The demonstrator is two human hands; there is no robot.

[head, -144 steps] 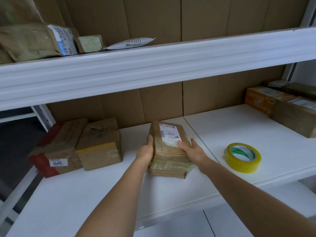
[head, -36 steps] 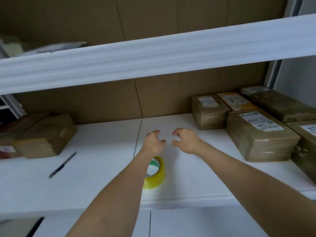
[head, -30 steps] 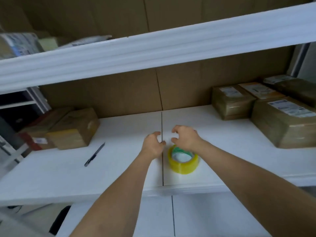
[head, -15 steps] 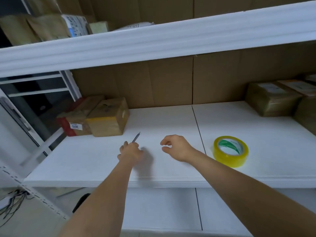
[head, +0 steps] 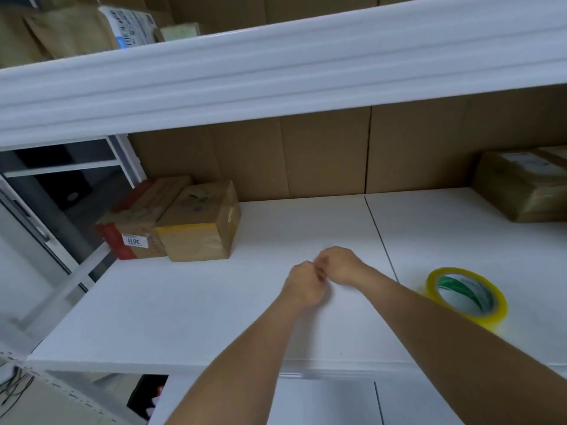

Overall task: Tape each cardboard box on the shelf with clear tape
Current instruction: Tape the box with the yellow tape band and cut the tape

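Note:
My left hand (head: 303,282) and my right hand (head: 340,265) meet above the middle of the white shelf (head: 199,308), both with fingers curled and knuckles touching. The thin cutter knife is no longer lying on the shelf; it seems to be pinched between the two hands, almost fully hidden. A yellow-rimmed roll of clear tape (head: 466,294) lies flat to the right of my right forearm. A plain cardboard box (head: 199,228) stands at the back left, beside a box with red tape (head: 132,231). Another cardboard box (head: 521,185) sits at the far right.
The upper shelf's white front edge (head: 276,65) overhangs the work area, with paper parcels (head: 61,29) on top. Brown cardboard lines the back wall (head: 322,154). A metal upright (head: 70,283) and a dark gap lie left of the shelf.
The view swung left from the boxes on the right. My left hand reached the knife on the shelf, then both hands came together over the middle; the knife is off the shelf.

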